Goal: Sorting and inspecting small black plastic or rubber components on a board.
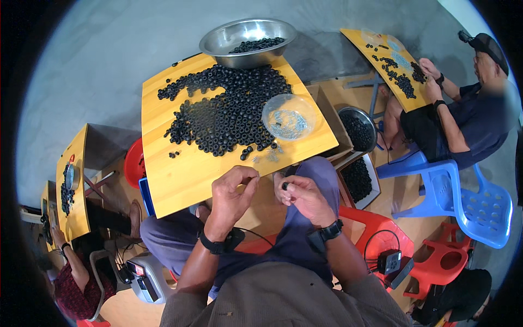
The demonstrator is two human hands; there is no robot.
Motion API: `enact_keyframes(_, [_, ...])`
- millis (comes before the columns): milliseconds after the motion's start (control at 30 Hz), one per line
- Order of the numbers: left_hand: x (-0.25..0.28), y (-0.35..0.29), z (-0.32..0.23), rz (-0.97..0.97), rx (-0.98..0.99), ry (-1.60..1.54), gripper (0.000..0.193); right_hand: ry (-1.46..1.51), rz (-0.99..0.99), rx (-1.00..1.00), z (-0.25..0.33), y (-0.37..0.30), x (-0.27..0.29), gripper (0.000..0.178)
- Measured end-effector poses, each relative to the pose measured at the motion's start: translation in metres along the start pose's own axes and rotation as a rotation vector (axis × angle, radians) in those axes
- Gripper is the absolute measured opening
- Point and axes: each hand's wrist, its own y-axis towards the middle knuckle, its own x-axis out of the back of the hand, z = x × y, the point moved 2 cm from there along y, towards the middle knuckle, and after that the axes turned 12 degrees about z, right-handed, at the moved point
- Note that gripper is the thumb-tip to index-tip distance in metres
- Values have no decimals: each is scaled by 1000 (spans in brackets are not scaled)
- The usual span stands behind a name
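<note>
My right hand point(309, 200), over my lap just off the table's near edge, pinches a small black ring-shaped part point(285, 186) between thumb and fingertips. To its left, by the same edge, my left hand point(233, 196) has thumb and forefinger brought together; anything between them is too small to make out. Many small black ring-shaped parts point(234, 117) spread over the yellow wooden table point(182, 182) in front of me. A clear plastic bowl point(311, 121) with thin silvery metal pieces point(287, 124) stands at the table's right. A few loose metal pieces point(267, 156) lie near the edge.
A steel basin point(210, 49) with black parts sits at the table's far edge. Right of the table are another basin point(371, 122) and a box point(372, 192) of black parts. A co-worker point(474, 111) sits at a table on the right; a blue chair point(482, 210) stands nearby.
</note>
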Motion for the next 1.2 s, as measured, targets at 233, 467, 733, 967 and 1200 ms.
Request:
enact_keyframes(233, [17, -30, -21, 50, 37, -64, 12, 31, -6, -31, -32, 13, -26, 21])
enact_keyframes(467, [26, -48, -25, -1, -22, 44, 14, -19, 24, -99, -45, 19, -45, 23])
enact_keyframes(733, [25, -54, -31, -17, -68, 183, 16, 27, -26, -82, -58, 21, -52, 22])
enact_keyframes(967, [14, -61, -18, -22, -34, 136, 19, 191, -104, -104, -73, 19, -52, 20])
enact_keyframes(1200, [13, -75, 4, -66, 108, -586, 25, 293, 21, -102, -68, 19, -60, 25])
